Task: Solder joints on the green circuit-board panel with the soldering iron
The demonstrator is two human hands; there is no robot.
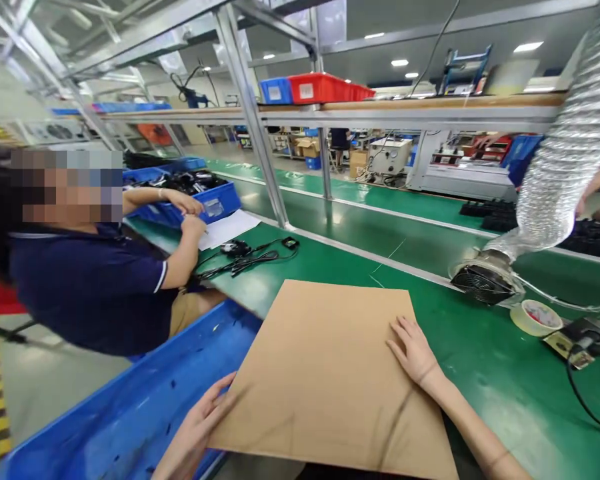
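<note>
A flat brown cardboard sheet (325, 373) lies in front of me, its far part over the green bench and its near edge close to my body. At its left edge, my left hand (200, 420) grips the cardboard, with some fingers hidden. My right hand (414, 353) rests on top near the right edge, palm down with fingers stretched out. Beyond the sheet's far left corner lie black cables (255, 259) with a small device on the green bench top (330, 263).
A long blue bin (125, 407) stands low on my left. A co-worker (90, 287) sits at left beside a blue crate (220, 201) of black parts and white paper (230, 229). At right are a fan (483, 283) with a silver duct (555, 160) and a tape roll (536, 317).
</note>
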